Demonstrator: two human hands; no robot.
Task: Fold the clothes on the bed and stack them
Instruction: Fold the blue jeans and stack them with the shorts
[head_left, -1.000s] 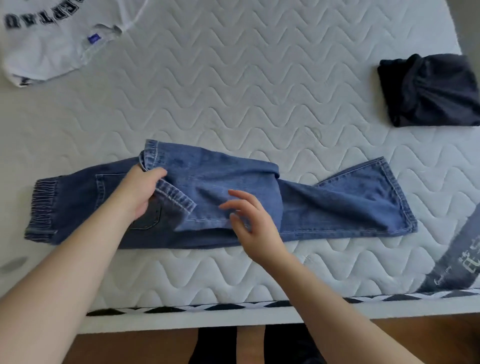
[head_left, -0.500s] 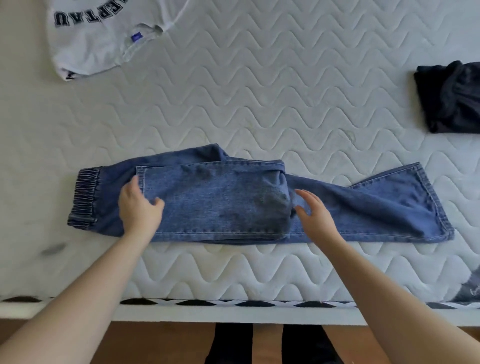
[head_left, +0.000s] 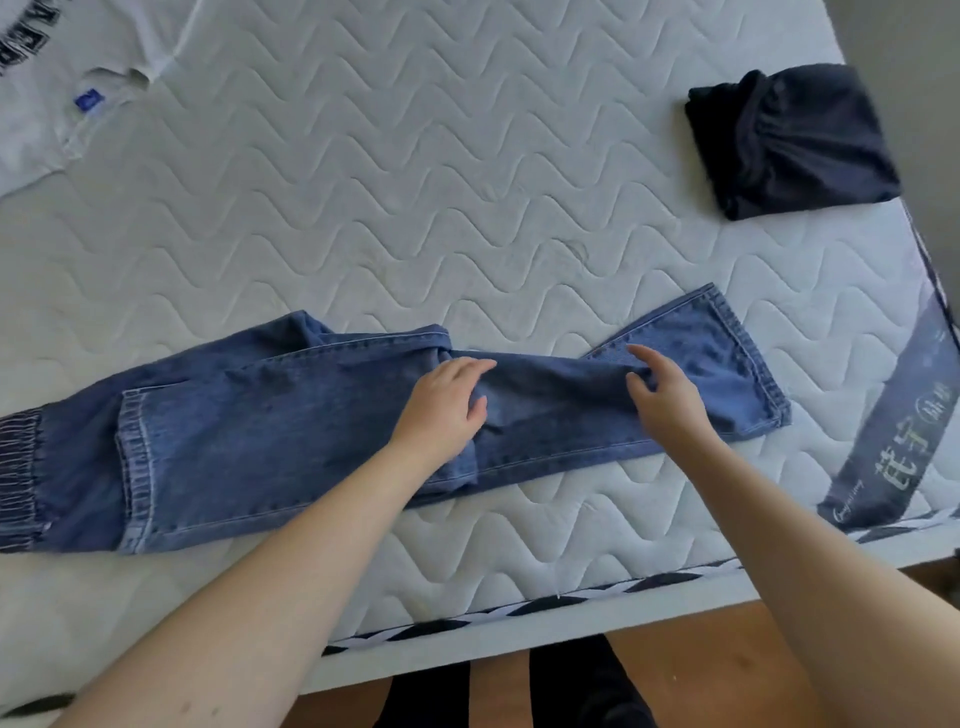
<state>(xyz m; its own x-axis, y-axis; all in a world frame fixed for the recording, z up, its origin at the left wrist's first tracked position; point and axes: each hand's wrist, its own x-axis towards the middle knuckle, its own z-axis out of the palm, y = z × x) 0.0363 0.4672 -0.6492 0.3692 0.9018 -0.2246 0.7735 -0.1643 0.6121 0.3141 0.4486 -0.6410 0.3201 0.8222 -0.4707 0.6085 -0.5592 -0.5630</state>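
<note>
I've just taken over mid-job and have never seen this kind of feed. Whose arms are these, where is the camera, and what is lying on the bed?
There is no machine: a person's two bare arms, filmed by one wide-angle camera worn on the head, looking down. On the quilted mattress lie blue jeans, partly folded. The left hand rests flat on their middle; the right hand touches the denim nearer the leg hem, fingers loosely bent. Neither plainly grips anything. A folded dark garment sits at the far right, a white printed shirt at the far left.
</note>
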